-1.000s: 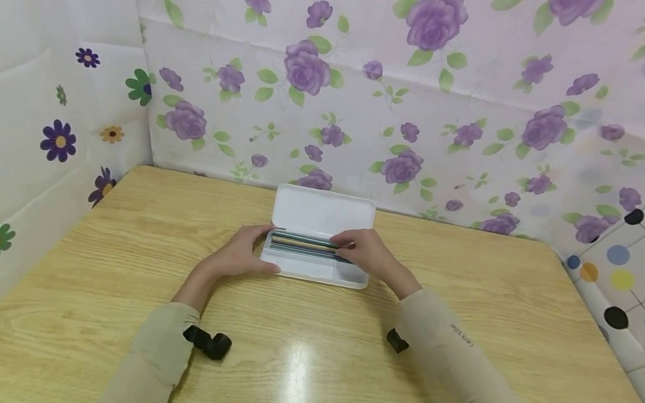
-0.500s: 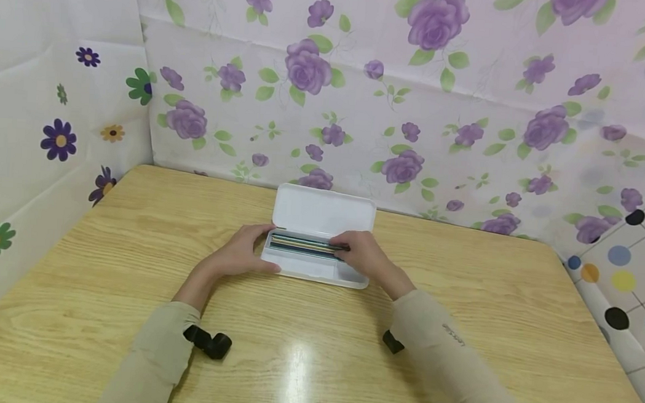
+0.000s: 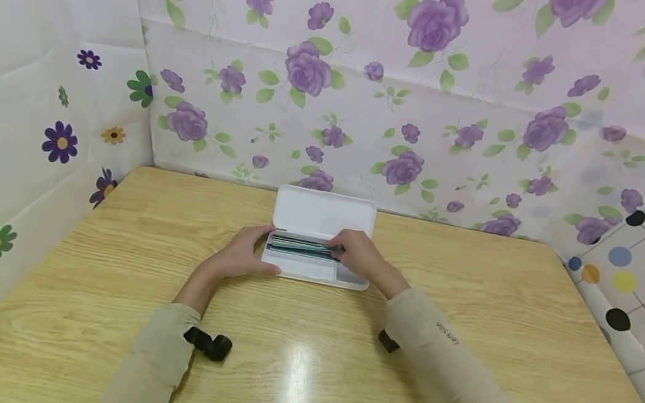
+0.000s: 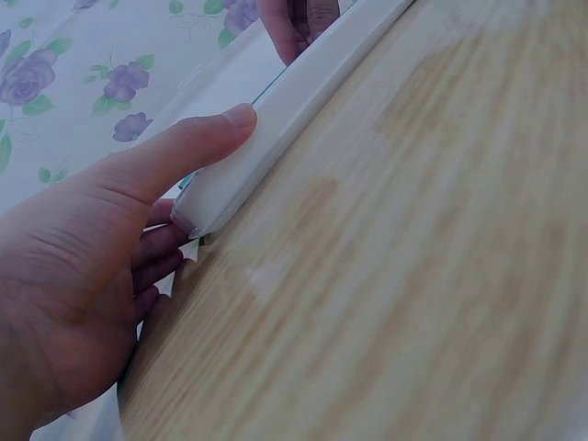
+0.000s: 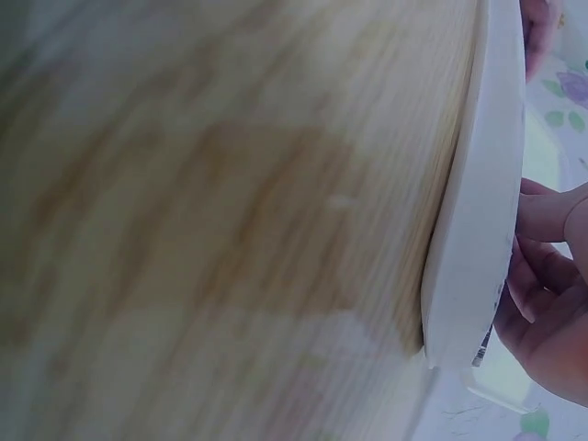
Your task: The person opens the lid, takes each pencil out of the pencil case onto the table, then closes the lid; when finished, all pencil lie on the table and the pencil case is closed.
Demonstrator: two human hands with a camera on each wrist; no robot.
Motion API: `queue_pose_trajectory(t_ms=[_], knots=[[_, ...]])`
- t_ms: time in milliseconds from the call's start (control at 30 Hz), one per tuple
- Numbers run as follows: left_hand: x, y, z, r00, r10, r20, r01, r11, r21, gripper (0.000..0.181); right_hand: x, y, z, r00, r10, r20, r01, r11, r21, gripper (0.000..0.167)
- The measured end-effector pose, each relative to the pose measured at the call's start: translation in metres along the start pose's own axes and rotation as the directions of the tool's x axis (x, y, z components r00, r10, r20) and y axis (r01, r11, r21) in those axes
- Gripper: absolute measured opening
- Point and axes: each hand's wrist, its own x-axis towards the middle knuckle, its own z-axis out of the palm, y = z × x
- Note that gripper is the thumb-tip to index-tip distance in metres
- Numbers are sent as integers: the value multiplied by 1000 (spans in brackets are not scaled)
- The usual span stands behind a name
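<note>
A white pencil case (image 3: 302, 267) lies on the table with its lid (image 3: 324, 213) raised at the back. Several thin pencils (image 3: 296, 246), green and dark, lie lengthwise in its rear compartment. My left hand (image 3: 240, 255) grips the case's left end, thumb on the front wall and fingers at the far side; the left wrist view shows that thumb (image 4: 207, 142) on the white wall. Over the right half of the case, my right hand (image 3: 357, 253) pinches the right ends of some pencils, which its fingers partly hide. In the right wrist view, curled fingers (image 5: 542, 285) reach behind the case wall.
The wooden table (image 3: 270, 334) spreads around the case. Behind it hangs a flowered cloth (image 3: 351, 92), close to the raised lid. A black wrist-worn device (image 3: 211, 344) sits at the left cuff, another (image 3: 388, 341) at the right.
My right hand has slid slightly to the left along the case, and the pencils at its fingers have shifted; the yellowish one is less visible. My left hand and the case stay put.
</note>
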Motion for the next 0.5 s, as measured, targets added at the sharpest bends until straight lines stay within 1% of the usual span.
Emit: queue_pose_trajectory(t_ms=[300,500], knots=[[-1,0,0,1000,-10,0,10,1000,3,98,-1,1,-1,999,-19,-45,20,999,25,18],[-1,1,0,1000,5,-3,-5,1000,-9,97,-1,1,-3,997,-20,-75,26,997,75,16]])
